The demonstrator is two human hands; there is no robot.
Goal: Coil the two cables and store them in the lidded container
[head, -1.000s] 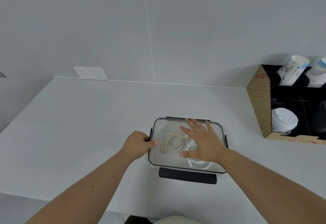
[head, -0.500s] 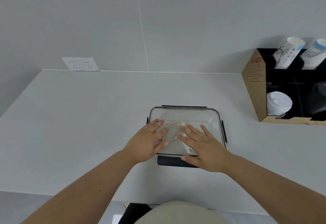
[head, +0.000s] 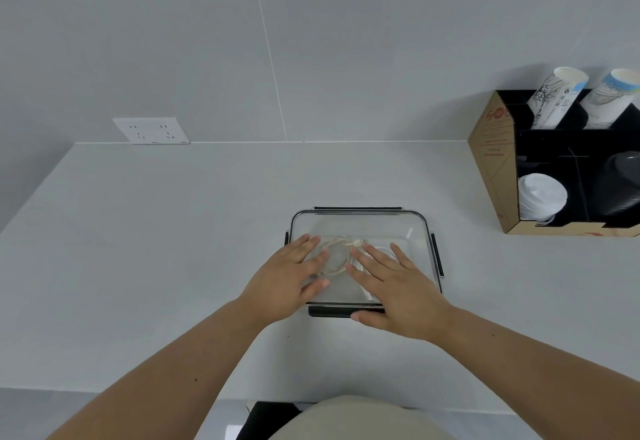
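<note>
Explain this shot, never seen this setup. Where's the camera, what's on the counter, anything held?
There is no machine here: a person works with two bare hands. The single picture comes from a wide-angle camera worn on the head, which looks forward and down, so the forearms enter from the bottom edge.

On the pale counter sits a clear container with black clips, its lid on. A coiled cream cable shows through the lid.

The left hand and right hand lie flat on the lid with fingers straight. They press on it and hold nothing.

Farther off, there is a wall socket and a cardboard box with paper cups.
</note>
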